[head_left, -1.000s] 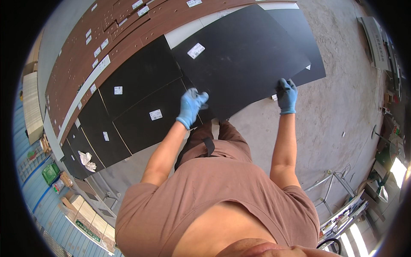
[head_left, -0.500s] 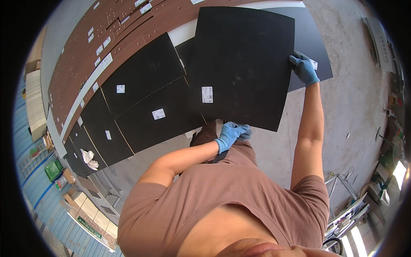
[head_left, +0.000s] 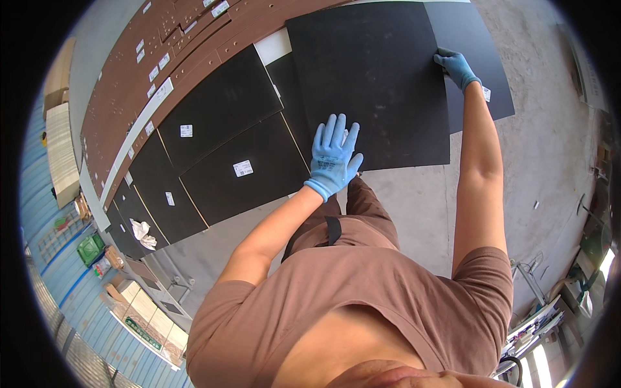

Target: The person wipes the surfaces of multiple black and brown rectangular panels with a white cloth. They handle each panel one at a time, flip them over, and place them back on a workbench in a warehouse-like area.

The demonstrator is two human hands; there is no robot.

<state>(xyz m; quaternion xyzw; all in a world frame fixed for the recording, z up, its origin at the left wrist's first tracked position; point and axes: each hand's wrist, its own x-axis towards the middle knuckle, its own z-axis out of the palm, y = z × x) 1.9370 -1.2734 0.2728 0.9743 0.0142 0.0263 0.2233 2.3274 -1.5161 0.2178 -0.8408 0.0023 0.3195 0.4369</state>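
Observation:
A large black panel (head_left: 381, 77) lies in front of me over other boards. My left hand (head_left: 332, 159), in a blue glove, is laid flat on its near left corner with the fingers spread. It mostly covers a white label there. My right hand (head_left: 458, 68), gloved the same way, holds the panel's right edge, thumb on the upper face; the fingers under the edge are hidden. A dark grey panel (head_left: 467, 35) sticks out from under it on the right. Left of it lie several black panels (head_left: 220, 84) with white labels.
Brown drilled boards (head_left: 123, 84) lie along the far left, bordered by a pale strip (head_left: 150, 107). Crumpled white paper (head_left: 143, 234) rests on the leftmost black panels. Stacked boards (head_left: 61, 155) and a green box (head_left: 90, 249) stand at the left. Grey concrete floor (head_left: 537, 97) spreads to the right.
The black panel has moved away from me and come down flatter. My left hand has gone from its near edge to flat on top; my right hand has moved farther along the right edge.

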